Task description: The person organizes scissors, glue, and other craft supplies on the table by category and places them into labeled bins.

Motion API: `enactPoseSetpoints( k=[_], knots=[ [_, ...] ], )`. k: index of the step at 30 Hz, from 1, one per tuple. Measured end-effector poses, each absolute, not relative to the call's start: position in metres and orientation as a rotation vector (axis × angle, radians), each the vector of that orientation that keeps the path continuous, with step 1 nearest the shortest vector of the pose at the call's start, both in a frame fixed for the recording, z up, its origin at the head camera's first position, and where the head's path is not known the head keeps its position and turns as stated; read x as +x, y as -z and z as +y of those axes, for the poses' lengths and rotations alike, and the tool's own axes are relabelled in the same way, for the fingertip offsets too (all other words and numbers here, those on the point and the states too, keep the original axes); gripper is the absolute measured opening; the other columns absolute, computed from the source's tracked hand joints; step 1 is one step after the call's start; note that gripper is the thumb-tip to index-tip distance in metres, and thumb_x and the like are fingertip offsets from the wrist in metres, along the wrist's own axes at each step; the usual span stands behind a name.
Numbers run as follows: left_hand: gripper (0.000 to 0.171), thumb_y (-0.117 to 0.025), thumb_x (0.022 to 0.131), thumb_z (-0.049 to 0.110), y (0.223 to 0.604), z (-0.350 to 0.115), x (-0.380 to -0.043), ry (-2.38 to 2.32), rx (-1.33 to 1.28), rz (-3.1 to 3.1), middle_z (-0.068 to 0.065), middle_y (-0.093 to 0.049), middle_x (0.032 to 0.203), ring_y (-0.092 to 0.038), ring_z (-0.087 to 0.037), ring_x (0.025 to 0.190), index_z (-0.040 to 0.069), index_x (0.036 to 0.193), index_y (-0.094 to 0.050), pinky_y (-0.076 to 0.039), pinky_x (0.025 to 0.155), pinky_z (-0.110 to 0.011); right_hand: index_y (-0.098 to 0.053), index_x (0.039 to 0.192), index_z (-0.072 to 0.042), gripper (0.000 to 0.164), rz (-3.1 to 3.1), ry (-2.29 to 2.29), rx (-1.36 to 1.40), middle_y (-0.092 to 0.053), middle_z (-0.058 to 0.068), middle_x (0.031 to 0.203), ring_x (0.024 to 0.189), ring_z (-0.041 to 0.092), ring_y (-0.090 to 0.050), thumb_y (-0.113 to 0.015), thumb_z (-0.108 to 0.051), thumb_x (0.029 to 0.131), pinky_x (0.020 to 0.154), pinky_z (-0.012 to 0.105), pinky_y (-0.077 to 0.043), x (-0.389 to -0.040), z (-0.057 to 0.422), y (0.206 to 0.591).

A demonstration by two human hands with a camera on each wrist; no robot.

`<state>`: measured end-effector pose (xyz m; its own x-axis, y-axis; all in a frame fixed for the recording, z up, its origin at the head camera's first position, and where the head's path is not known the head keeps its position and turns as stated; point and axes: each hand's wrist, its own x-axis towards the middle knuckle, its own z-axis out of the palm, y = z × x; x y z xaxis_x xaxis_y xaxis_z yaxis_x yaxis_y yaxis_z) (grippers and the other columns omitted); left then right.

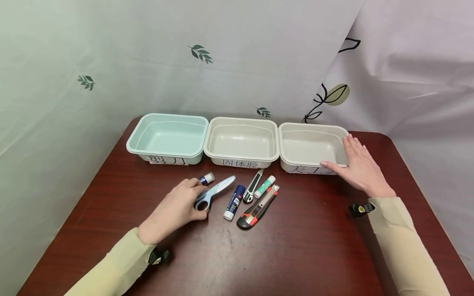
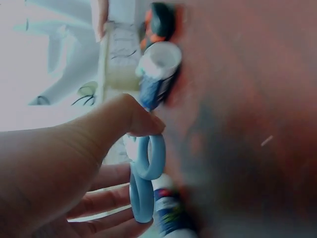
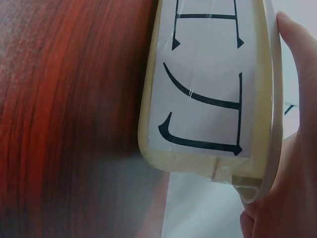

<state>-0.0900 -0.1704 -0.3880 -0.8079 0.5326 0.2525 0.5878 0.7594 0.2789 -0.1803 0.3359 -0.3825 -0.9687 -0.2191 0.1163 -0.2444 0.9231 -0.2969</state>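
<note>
My left hand (image 1: pixel 175 205) holds a pair of light blue scissors (image 1: pixel 214 191) by the handles, the blades pointing to the far right. In the left wrist view the thumb is on one handle ring (image 2: pixel 159 158) and fingers are at the other. A glue stick (image 1: pixel 208 178) lies just beyond that hand, partly hidden by it. My right hand (image 1: pixel 361 168) rests on the right corner of the beige box (image 1: pixel 285 163), fingers straight along its side and thumb on the front rim. Its label (image 3: pixel 198 99) shows large in the right wrist view.
Right of the scissors lie a blue glue stick (image 1: pixel 234 202), a small utility knife (image 1: pixel 253 187), a green glue stick (image 1: pixel 264 187) and a red-black utility knife (image 1: pixel 258 208). Behind them, a light blue box (image 1: pixel 166 155) and another beige box (image 1: pixel 240 158) stand in line with the right one.
</note>
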Motion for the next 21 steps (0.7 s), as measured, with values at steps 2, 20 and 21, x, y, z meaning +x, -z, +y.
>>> enactPoseSetpoints(
  k=[2, 20, 21],
  knots=[
    [0.043, -0.085, 0.066, 0.017, 0.379, -0.176, -0.096, 0.556, -0.878, -2.769, -0.002, -0.058, 0.091, -0.05, -0.018, 0.079, 0.0, 0.104, -0.073, -0.045, 0.067, -0.032, -0.016, 0.157, 0.011, 0.107, -3.0, -0.479, 0.361, -0.008, 0.029, 0.164, 0.153, 0.038, -0.002, -0.062, -0.062, 0.093, 0.122, 0.047, 0.002, -0.18, 0.336, 0.382],
    [0.05, -0.082, 0.074, 0.012, 0.302, -0.239, -0.176, 0.633, -0.482, -2.721, -0.02, -0.061, 0.117, -0.057, -0.036, 0.092, -0.002, 0.12, -0.071, -0.047, 0.075, -0.05, -0.011, 0.158, 0.01, 0.107, -3.006, -0.493, 0.355, -0.003, 0.026, 0.166, 0.154, 0.033, 0.003, -0.06, -0.062, 0.094, 0.122, 0.045, 0.004, -0.18, 0.336, 0.387],
    [0.05, -0.081, 0.074, 0.012, 0.301, -0.24, -0.18, 0.625, -0.472, -2.716, -0.021, -0.062, 0.116, -0.057, -0.036, 0.092, -0.002, 0.121, -0.071, -0.046, 0.075, -0.051, -0.011, 0.158, 0.01, 0.107, -3.005, -0.492, 0.354, -0.003, 0.026, 0.166, 0.154, 0.034, 0.003, -0.06, -0.062, 0.094, 0.122, 0.045, 0.004, -0.18, 0.336, 0.387]
  ],
)
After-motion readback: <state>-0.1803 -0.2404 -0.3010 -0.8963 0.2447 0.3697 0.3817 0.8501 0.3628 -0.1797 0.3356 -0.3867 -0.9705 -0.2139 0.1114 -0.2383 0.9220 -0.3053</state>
